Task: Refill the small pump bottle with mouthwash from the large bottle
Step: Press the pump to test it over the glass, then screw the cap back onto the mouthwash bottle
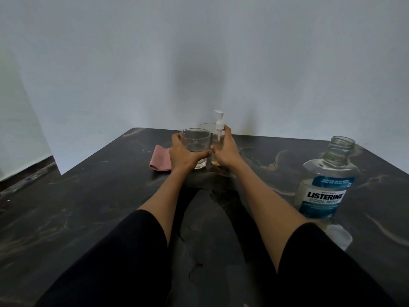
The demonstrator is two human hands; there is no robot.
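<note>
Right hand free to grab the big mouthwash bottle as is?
Probably not yet: the right hand is wrapped round the small pump bottle at the far side of the table. The uncapped mouthwash bottle stands on that arm's side with nothing between, so once it lets go the way looks open.

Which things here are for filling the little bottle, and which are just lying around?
For the job: small pump bottle, held by the right hand; big mouthwash bottle, open.

Just there: pink cloth; glass, held by the left hand.
</note>
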